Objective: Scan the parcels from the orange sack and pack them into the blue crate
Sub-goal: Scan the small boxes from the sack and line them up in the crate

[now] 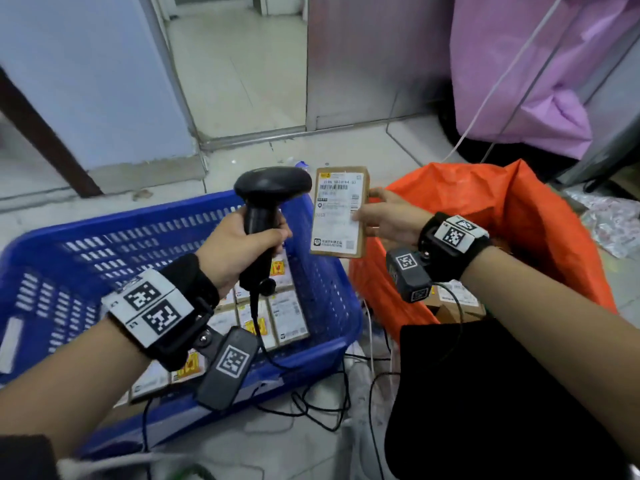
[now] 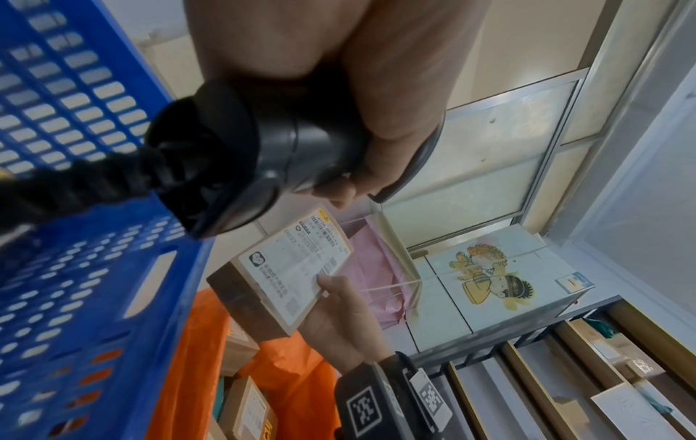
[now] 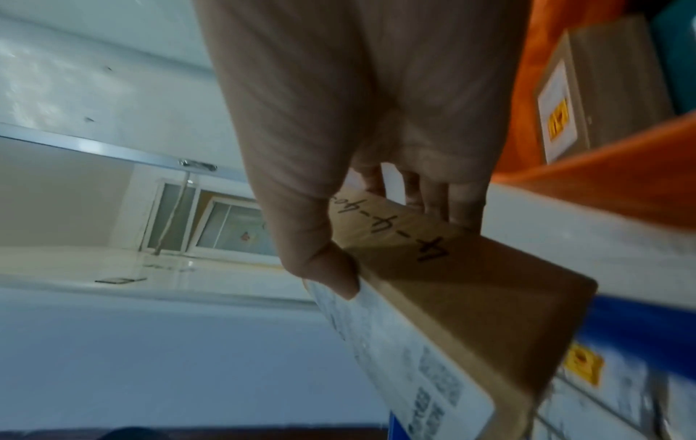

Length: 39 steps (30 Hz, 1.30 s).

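Head view: left hand [image 1: 239, 247] round scanner [image 1: 266, 216], right hand [image 1: 384, 220] pinching parcel [image 1: 341, 211].

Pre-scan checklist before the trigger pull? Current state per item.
1. left hand grips the scanner by its handle: ok.
2. right hand holds the parcel firmly, thumb on its label side, fingers behind: ok.
3. Label faces up, barcode uncovered: ok.
4. Scanner head aimed at the label: cannot tell.
5. Room left in the blue crate: ok, bare floor by the near wall.
6. More parcels in the orange sack: ok, boxes visible.
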{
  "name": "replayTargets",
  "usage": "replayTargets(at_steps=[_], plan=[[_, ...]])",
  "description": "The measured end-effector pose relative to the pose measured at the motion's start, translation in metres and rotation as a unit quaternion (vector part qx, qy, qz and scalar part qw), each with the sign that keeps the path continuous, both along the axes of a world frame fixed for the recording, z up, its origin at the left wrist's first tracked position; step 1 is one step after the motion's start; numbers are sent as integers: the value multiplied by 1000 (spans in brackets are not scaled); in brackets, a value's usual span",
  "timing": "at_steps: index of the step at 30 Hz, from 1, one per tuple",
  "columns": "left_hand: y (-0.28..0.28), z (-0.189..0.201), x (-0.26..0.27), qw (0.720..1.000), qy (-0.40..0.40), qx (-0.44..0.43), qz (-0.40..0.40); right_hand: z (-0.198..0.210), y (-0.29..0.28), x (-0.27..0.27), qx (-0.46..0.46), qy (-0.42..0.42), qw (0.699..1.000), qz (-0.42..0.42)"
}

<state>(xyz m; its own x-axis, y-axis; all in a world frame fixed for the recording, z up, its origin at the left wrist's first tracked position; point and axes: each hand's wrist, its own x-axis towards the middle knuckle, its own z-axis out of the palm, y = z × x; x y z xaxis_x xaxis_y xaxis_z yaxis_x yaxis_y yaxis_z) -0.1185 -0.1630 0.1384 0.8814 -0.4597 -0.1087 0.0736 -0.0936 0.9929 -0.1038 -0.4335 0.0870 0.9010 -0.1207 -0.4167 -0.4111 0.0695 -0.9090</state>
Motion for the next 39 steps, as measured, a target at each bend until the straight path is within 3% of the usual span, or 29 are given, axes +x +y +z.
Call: replayTargets(at_steps=[4,11,18,39], plan=[[52,3,-10,998,-27,25,45,-3,43,4,52,6,996,70],[128,-19,-17,990,9,40,135,-20,128,32,35,16,988,152],[158,-49,-10,979,29,97,178,-44,199,64,29,33,982,185],[175,-55,-17,975,69,111,182,-67,224,80,-23,57,978,199]])
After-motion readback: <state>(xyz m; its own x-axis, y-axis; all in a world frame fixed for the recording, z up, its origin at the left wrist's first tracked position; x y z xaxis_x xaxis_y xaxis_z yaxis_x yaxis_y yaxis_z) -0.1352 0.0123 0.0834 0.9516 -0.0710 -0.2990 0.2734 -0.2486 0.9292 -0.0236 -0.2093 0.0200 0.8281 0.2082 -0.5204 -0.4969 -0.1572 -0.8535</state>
